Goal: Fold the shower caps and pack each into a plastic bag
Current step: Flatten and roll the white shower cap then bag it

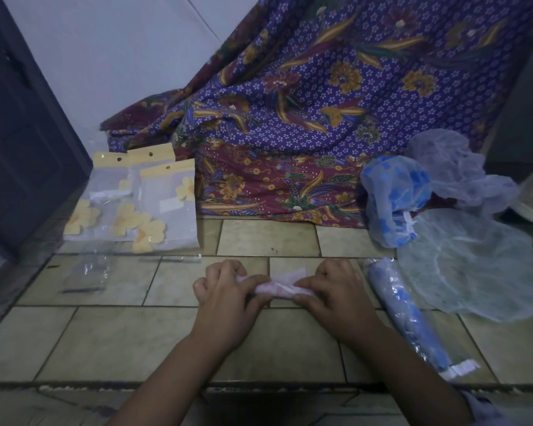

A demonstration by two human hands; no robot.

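I see left hand [225, 290] and right hand [336, 287] pinching pink cap [282, 285] ends; long axis left-right; empty bag [86, 272] lies nearer left.

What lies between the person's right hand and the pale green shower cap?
A rolled blue shower cap packed in a clear plastic bag, lying on the floor tiles, shown in the head view.

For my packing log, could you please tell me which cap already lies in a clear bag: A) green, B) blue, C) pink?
B: the rolled blue cap lies inside a clear bag beside the right hand, which grips the unbagged pink cap.
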